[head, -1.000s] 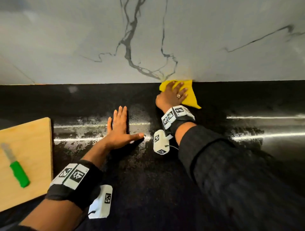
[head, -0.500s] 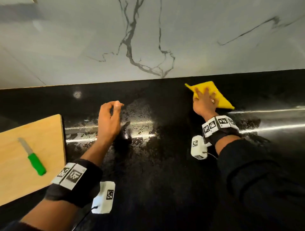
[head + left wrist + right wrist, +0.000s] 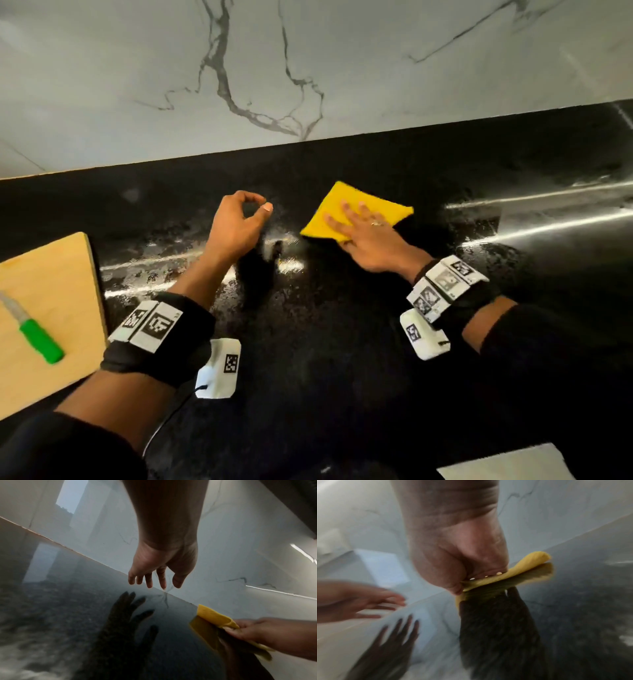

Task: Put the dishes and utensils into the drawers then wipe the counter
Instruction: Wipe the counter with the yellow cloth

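A yellow cloth [image 3: 356, 205] lies flat on the black glossy counter [image 3: 342, 342], a little in front of the back wall. My right hand [image 3: 342, 219] presses down on it with straight, spread fingers; the right wrist view shows the palm on the cloth [image 3: 530, 563], blurred. My left hand [image 3: 255, 209] hovers just left of the cloth, above the counter, fingers loosely curled and holding nothing. In the left wrist view its fingers [image 3: 149, 580] hang over the counter, with the cloth [image 3: 214, 616] at the right.
A wooden cutting board [image 3: 51, 274] lies at the left edge with a green-handled knife [image 3: 37, 339] on it. A marble backsplash [image 3: 308, 68] rises behind the counter. Something flat and white [image 3: 507, 462] shows at the bottom right.
My right hand slid the cloth away from the back wall, first rightward, then toward me. My left hand lifted off the counter, where it lay flat, and its fingers curled.
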Demonstrator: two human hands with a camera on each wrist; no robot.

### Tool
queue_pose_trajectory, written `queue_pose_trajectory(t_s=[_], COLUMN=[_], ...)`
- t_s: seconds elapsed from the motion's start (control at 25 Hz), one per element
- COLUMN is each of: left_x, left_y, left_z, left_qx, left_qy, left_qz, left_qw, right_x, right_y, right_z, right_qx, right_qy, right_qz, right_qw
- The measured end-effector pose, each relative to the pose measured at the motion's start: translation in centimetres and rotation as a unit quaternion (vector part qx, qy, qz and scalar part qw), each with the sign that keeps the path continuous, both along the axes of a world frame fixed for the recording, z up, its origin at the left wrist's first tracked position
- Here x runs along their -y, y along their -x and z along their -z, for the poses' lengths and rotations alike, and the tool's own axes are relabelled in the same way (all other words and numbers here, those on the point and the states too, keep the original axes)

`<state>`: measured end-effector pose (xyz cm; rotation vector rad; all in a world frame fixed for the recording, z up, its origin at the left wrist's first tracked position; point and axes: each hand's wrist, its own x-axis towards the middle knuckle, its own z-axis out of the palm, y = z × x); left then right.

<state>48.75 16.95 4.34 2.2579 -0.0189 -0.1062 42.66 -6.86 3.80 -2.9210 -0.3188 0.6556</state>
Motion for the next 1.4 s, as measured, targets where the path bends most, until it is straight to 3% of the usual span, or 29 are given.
queue_pose_trajectory(t_s=[0.08, 0.12, 0.2, 0.28, 0.36, 0.44, 0.52, 0.56, 0.64, 0.68, 0.72, 0.76, 0.88, 1.0, 1.08, 1.16, 1.2, 1.24, 1.28, 1.32, 1.4], left_x=[1.2, 2.1, 4.4, 6.9, 9.1, 10.7, 11.5, 11.7, 11.8, 11.9, 11.9, 11.9, 10.8, 8.9, 8.2, 7.7, 7.4, 7.0, 6.5, 5.8, 4.2], left_y=[0.4, 0.3, -0.7, -2.0, -3.2, -3.9, -4.3, -4.2, -3.7, -3.5, -3.4, -3.4, -4.0, -4.2, -4.0, -3.2, -2.6, -2.0, -1.4, -0.6, 0.8], left_z=[1.2, 1.5, 1.6, 1.5, 1.2, 0.9, 1.3, 1.6, 2.3, 2.6, 2.8, 3.0, 3.3, 2.7, 2.2, 1.5, 1.2, 0.8, 0.5, 0.2, -0.2], left_qx=[-0.022, -0.031, -0.045, -0.054, -0.071, -0.084, -0.086, -0.086, -0.077, -0.071, -0.069, -0.065, -0.005, 0.036, 0.016, -0.021, -0.048, -0.08, -0.112, -0.14, -0.164], left_qy=[-0.029, -0.045, -0.063, -0.108, -0.154, -0.196, -0.233, -0.248, -0.259, -0.247, -0.22, -0.185, -0.095, -0.067, -0.106, -0.169, -0.202, -0.233, -0.255, -0.273, -0.283], left_qz=[0.018, 0.03, 0.063, 0.111, 0.142, 0.158, 0.166, 0.169, 0.169, 0.16, 0.142, 0.114, 0.01, -0.02, 0.007, 0.076, 0.109, 0.133, 0.146, 0.154, 0.15], left_qw=[0.999, 0.998, 0.995, 0.987, 0.975, 0.964, 0.954, 0.95, 0.948, 0.953, 0.963, 0.974, 0.995, 0.997, 0.994, 0.982, 0.972, 0.96, 0.949, 0.939, 0.933], right_x=[2.0, 1.0, -2.8, -3.4, 1.2, 7.9, 14.1, 16.1, 16.1, 14.4, 12.0, 9.2, 0.3, -0.1, 4.0, 9.0, 10.5, 10.6, 9.3, 6.7, -0.2], right_y=[-0.1, 1.3, 5.7, 9.2, 7.8, 4.3, 0.0, -2.3, -7.2, -9.4, -11.1, -12.4, -12.5, -12.9, -13.4, -12.9, -12.0, -10.9, -9.7, -8.2, -4.4], right_z=[0.2, 0.6, 0.2, -0.4, 0.4, 1.3, 1.5, 1.3, 1.0, 0.7, 0.7, 0.9, 1.0, 0.9, 1.0, 0.7, 0.5, 0.2, 0.1, 0.1, 0.8], right_qx=[-0.006, -0.008, -0.032, -0.038, 0.002, 0.032, 0.042, 0.042, 0.049, 0.051, 0.05, 0.053, 0.011, -0.006, 0.019, 0.043, 0.055, 0.053, 0.048, 0.043, 0.029], right_qy=[-0.001, 0.006, -0.019, -0.045, -0.003, 0.036, 0.035, 0.015, -0.025, -0.031, -0.039, -0.05, -0.074, -0.063, -0.02, -0.012, -0.029, -0.043, -0.051, -0.048, -0.062], right_qz=[0.138, 0.115, -0.064, -0.229, -0.233, -0.109, 0.09, 0.201, 0.399, 0.45, 0.458, 0.419, 0.138, -0.031, -0.017, 0.172, 0.289, 0.37, 0.401, 0.382, 0.254], right_qw=[0.99, 0.993, 0.997, 0.972, 0.972, 0.993, 0.994, 0.979, 0.915, 0.891, 0.887, 0.905, 0.988, 0.998, 0.999, 0.984, 0.955, 0.926, 0.913, 0.922, 0.965])
